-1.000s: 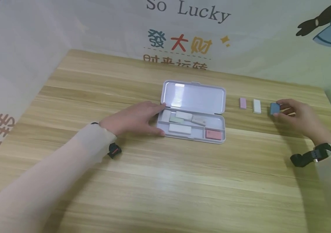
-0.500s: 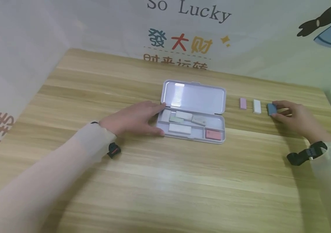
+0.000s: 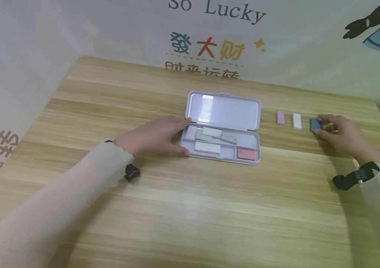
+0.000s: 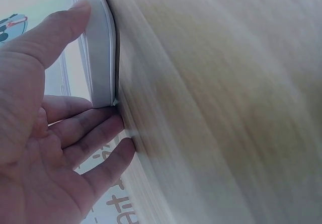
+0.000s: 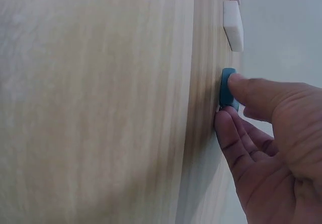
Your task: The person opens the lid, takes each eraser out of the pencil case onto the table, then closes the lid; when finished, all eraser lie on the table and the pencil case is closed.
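Observation:
A white pencil case (image 3: 223,160) lies with its lid raised back on the table, several erasers in its compartments. My left hand (image 3: 154,136) holds the case's left end, thumb at the front corner and fingers by the hinge side. In the left wrist view the thumb (image 4: 75,20) lies on the case's edge (image 4: 103,58). At the right, a blue eraser (image 3: 315,125) is pinched between the thumb and fingers of my right hand (image 3: 342,136). It touches or nearly touches the tabletop. Left of it are a white eraser (image 3: 296,121) and a pink-purple eraser (image 3: 280,118), in a row.
Inside the case, a red eraser (image 3: 246,154) sits in the front right compartment and a long white eraser (image 3: 207,147) in the front left one. White, green and greyish blocks share the rear compartment. A printed cloth (image 3: 126,33) hangs behind the wooden table (image 3: 183,212).
My right hand has shifted the blue eraser slightly left, towards the white eraser, then a little back. The left hand stays on the case. The head view has shifted slightly.

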`<action>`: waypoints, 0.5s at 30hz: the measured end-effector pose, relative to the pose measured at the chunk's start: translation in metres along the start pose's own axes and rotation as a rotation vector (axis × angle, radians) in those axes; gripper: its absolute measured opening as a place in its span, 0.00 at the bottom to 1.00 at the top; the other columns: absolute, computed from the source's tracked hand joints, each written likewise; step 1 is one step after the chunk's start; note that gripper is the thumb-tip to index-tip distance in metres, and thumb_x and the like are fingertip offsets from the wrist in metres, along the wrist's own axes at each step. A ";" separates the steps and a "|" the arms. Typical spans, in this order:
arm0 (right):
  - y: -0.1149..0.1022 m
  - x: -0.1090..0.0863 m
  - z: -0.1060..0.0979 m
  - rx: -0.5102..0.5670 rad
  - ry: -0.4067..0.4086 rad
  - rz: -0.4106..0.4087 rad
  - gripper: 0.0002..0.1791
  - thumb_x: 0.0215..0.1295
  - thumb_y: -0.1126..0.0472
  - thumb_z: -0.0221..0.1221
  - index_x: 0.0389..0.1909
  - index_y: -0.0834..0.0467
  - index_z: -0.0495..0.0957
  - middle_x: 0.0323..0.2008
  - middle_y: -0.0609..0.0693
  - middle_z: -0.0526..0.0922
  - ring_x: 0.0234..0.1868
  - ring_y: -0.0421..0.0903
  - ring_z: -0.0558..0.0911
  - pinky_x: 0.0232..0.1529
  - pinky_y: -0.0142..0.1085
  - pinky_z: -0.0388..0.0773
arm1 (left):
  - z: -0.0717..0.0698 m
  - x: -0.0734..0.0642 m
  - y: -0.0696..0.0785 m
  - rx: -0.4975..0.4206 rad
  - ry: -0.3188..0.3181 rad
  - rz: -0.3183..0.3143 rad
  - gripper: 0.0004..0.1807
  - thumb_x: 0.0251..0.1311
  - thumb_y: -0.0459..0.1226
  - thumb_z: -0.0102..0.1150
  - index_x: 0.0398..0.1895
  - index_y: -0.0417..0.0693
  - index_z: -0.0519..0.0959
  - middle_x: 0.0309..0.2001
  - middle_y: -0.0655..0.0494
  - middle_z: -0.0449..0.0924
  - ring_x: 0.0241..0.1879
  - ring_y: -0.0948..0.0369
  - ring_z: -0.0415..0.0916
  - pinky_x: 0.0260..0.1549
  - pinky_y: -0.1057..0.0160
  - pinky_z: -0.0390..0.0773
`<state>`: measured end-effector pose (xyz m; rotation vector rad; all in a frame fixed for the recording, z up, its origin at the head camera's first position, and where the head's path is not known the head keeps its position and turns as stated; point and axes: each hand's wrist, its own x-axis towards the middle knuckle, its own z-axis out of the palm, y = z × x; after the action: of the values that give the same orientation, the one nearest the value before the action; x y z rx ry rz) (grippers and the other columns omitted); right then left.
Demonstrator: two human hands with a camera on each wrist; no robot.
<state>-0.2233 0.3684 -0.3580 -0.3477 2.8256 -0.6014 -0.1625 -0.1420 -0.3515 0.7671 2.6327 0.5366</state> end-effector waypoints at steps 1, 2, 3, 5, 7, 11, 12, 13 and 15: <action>0.000 0.000 -0.001 0.004 -0.003 0.003 0.34 0.81 0.58 0.54 0.76 0.75 0.57 0.65 0.82 0.68 0.59 0.81 0.76 0.37 0.25 0.76 | 0.000 0.000 0.000 0.002 0.000 -0.002 0.55 0.61 0.55 0.73 0.83 0.40 0.56 0.79 0.42 0.65 0.79 0.46 0.63 0.81 0.48 0.63; -0.001 0.000 -0.002 0.005 -0.004 0.011 0.36 0.81 0.57 0.53 0.77 0.75 0.55 0.66 0.82 0.68 0.60 0.81 0.75 0.37 0.24 0.76 | 0.000 0.000 0.001 0.002 0.000 -0.005 0.56 0.61 0.55 0.73 0.83 0.39 0.55 0.79 0.42 0.65 0.79 0.46 0.63 0.81 0.48 0.63; -0.001 -0.001 -0.003 0.011 -0.006 0.021 0.37 0.82 0.56 0.53 0.78 0.75 0.53 0.67 0.83 0.66 0.60 0.81 0.74 0.39 0.28 0.79 | -0.001 0.000 0.001 0.003 0.000 -0.007 0.56 0.61 0.55 0.73 0.83 0.39 0.55 0.80 0.42 0.64 0.80 0.46 0.62 0.81 0.48 0.63; -0.003 -0.003 -0.005 0.022 0.000 0.037 0.38 0.82 0.54 0.51 0.78 0.76 0.51 0.67 0.84 0.63 0.60 0.82 0.73 0.40 0.34 0.82 | 0.000 0.000 0.001 0.009 0.000 -0.007 0.56 0.61 0.55 0.73 0.83 0.39 0.55 0.80 0.43 0.63 0.80 0.46 0.62 0.81 0.48 0.63; -0.007 -0.006 -0.004 0.016 0.021 0.046 0.39 0.82 0.52 0.50 0.78 0.76 0.51 0.68 0.84 0.59 0.60 0.81 0.72 0.40 0.38 0.83 | 0.000 0.001 0.000 0.016 0.001 -0.004 0.56 0.61 0.56 0.73 0.83 0.39 0.55 0.80 0.43 0.64 0.80 0.47 0.62 0.81 0.49 0.62; -0.020 -0.011 0.003 0.001 0.100 0.012 0.36 0.82 0.52 0.51 0.77 0.74 0.56 0.69 0.83 0.58 0.58 0.77 0.73 0.42 0.42 0.83 | 0.000 0.002 0.000 0.024 -0.002 0.000 0.56 0.61 0.56 0.72 0.83 0.39 0.55 0.80 0.44 0.64 0.80 0.47 0.62 0.82 0.49 0.62; -0.025 -0.012 0.005 -0.008 0.130 -0.008 0.34 0.82 0.53 0.51 0.76 0.74 0.58 0.68 0.81 0.61 0.57 0.75 0.74 0.43 0.45 0.83 | 0.000 0.002 0.000 0.027 -0.004 -0.004 0.56 0.62 0.56 0.72 0.83 0.39 0.55 0.80 0.45 0.64 0.80 0.47 0.62 0.82 0.50 0.62; -0.031 -0.012 0.008 -0.015 0.156 -0.032 0.32 0.82 0.55 0.52 0.74 0.73 0.61 0.66 0.80 0.63 0.56 0.74 0.75 0.44 0.52 0.83 | 0.000 0.002 0.000 0.025 -0.004 -0.006 0.56 0.61 0.56 0.72 0.83 0.39 0.55 0.80 0.45 0.64 0.80 0.47 0.62 0.82 0.50 0.62; -0.043 -0.011 0.013 -0.028 0.202 -0.091 0.27 0.81 0.59 0.52 0.70 0.73 0.66 0.62 0.77 0.70 0.54 0.72 0.77 0.47 0.57 0.83 | 0.000 0.002 0.001 0.022 -0.006 -0.009 0.56 0.61 0.57 0.72 0.83 0.39 0.55 0.80 0.45 0.63 0.80 0.47 0.61 0.82 0.50 0.62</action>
<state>-0.2012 0.3286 -0.3495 -0.4460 3.0265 -0.6504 -0.1638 -0.1403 -0.3520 0.7616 2.6394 0.5027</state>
